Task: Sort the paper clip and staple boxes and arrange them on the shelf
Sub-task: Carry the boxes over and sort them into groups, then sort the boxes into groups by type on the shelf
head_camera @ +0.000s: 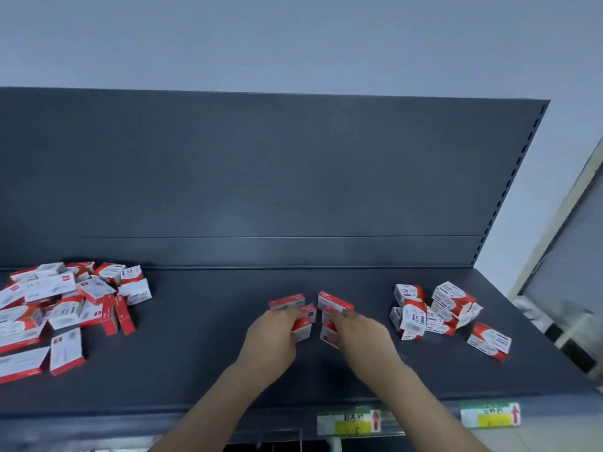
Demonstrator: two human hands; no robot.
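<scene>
Head view: at far left on the dark shelf [228, 321] lies a loose heap of flat red-and-white boxes [62, 308], unsorted. At centre, the left hand [270, 340] has its grip closed on a small stack of boxes [298, 316]; the right hand [359, 334] clamps a second stack [331, 316] just beside it. Squaring each stack's edges and pressing both together should help before letting go. At right sits a cluster of squarer boxes [434, 309], well apart.
</scene>
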